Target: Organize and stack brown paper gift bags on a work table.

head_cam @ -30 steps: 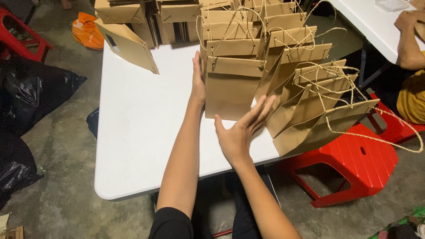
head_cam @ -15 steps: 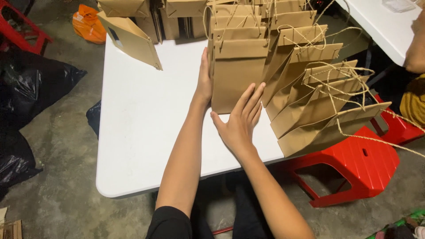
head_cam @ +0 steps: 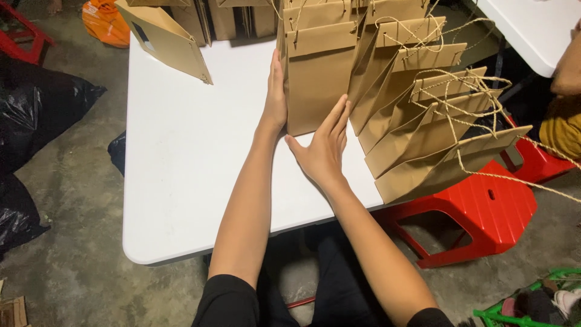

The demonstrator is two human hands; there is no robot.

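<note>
A stack of flat brown paper bags [head_cam: 318, 79] with twine handles stands on the white table [head_cam: 181, 157]. My left hand [head_cam: 275, 97] lies flat against the stack's left side. The open palm of my right hand [head_cam: 324, 148] rests on the front face of the nearest bag, fingers spread. More bags [head_cam: 423, 127] fan out to the right and hang past the table's edge, with loose twine [head_cam: 514, 178] trailing from them.
Another brown bag [head_cam: 163, 39] leans at the table's far left, with more bags behind it. A red stool [head_cam: 484, 212] stands to the right, another person's arm [head_cam: 569, 66] beyond it. Black plastic sacks [head_cam: 36, 115] and an orange bag [head_cam: 103, 21] lie on the floor.
Both hands have slid the upright stack of bags farther away across the table, and the view has shifted with them.
</note>
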